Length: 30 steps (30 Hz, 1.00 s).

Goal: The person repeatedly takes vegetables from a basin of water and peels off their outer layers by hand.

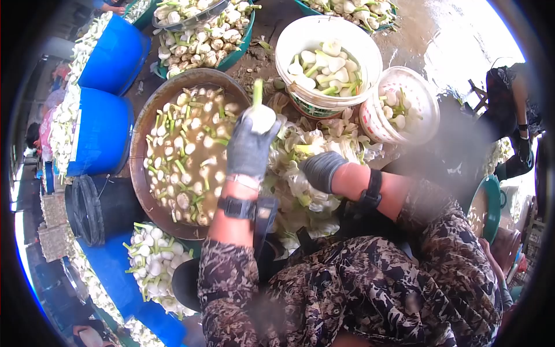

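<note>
Head view: blue tubs [105, 128] stand left of a round basin [137, 151]. Near the basin's right edge, your left hand [248, 151] grips a garlic bulb [262, 120]. Your right hand [324, 172] curls by peels [289, 194]; I can't tell if it's holding any. Farther right sits a bucket [371, 115].

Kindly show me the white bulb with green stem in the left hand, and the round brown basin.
White bulb with green stem [263, 120]: head view, on the rounded white body.
Round brown basin [139, 147]: head view, on the left inner wall.
</note>
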Each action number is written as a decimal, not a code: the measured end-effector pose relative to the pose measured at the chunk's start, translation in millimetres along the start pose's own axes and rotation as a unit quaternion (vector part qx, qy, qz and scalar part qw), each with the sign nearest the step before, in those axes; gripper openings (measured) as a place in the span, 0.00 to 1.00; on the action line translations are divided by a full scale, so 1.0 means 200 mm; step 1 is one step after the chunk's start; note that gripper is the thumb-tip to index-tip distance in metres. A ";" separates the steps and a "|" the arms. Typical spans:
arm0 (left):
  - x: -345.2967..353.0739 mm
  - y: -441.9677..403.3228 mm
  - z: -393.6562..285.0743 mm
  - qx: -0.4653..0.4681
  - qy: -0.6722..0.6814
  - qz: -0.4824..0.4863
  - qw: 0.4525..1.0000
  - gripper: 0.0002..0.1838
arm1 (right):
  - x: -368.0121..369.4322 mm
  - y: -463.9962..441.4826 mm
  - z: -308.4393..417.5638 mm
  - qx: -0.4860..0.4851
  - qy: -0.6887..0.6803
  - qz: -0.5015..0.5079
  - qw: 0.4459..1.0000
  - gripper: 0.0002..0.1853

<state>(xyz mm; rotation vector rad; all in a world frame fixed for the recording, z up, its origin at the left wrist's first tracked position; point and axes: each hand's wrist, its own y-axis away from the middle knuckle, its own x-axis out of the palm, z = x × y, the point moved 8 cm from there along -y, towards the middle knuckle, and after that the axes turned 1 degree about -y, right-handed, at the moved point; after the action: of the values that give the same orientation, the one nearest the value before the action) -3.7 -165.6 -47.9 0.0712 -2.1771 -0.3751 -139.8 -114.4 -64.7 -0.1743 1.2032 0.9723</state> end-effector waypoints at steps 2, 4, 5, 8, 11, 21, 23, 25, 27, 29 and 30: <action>0.26 -0.18 0.03 -0.023 -0.035 0.147 0.988 0.18 | 0.08 0.00 0.09 -0.039 -0.019 0.024 0.999 0.08; 0.39 -0.25 -0.03 -0.009 -0.129 0.130 0.983 0.19 | 0.04 0.02 0.15 -0.055 -0.041 0.045 0.997 0.09; 0.36 -0.28 -0.12 0.026 -0.149 0.099 0.984 0.19 | -0.04 0.03 0.17 -0.034 -0.018 0.049 0.998 0.13; 0.09 -0.27 -0.44 0.096 -0.270 -0.044 0.957 0.19 | -0.18 0.05 0.17 -0.022 0.002 0.020 1.000 0.22; -0.58 -0.19 -0.60 0.023 -0.277 -0.254 0.927 0.20 | -0.20 0.06 0.13 -0.042 -0.041 -0.029 0.998 0.18; -1.24 -0.33 0.01 -0.220 -0.529 -0.216 0.790 0.23 | -0.15 0.03 0.11 -0.073 0.001 0.009 0.997 0.09; -1.39 -0.37 0.04 -0.143 -0.557 -0.205 0.792 0.24 | -0.14 0.03 0.09 -0.058 -0.015 0.024 0.998 0.10; -1.20 -0.27 -0.01 -0.143 -0.514 -0.215 0.818 0.25 | -0.12 0.02 0.06 -0.026 -0.065 0.044 0.997 0.14; -1.00 -0.16 -0.08 -0.175 -0.420 -0.217 0.864 0.23 | -0.13 0.01 0.06 -0.013 -0.066 0.064 0.996 0.14; -0.88 -0.09 -0.17 -0.167 -0.381 -0.238 0.878 0.19 | -0.21 -0.01 0.03 -0.013 -0.091 -0.049 0.995 0.17; -0.82 -0.06 -0.19 -0.153 -0.357 -0.230 0.893 0.19 | -0.25 -0.02 0.03 0.000 -0.090 -0.066 0.994 0.20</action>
<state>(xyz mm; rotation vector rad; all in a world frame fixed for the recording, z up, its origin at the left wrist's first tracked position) 124.0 -154.7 -159.1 0.3187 -2.7792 -1.1620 -133.9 -140.8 -22.1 -0.1610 1.0137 0.8531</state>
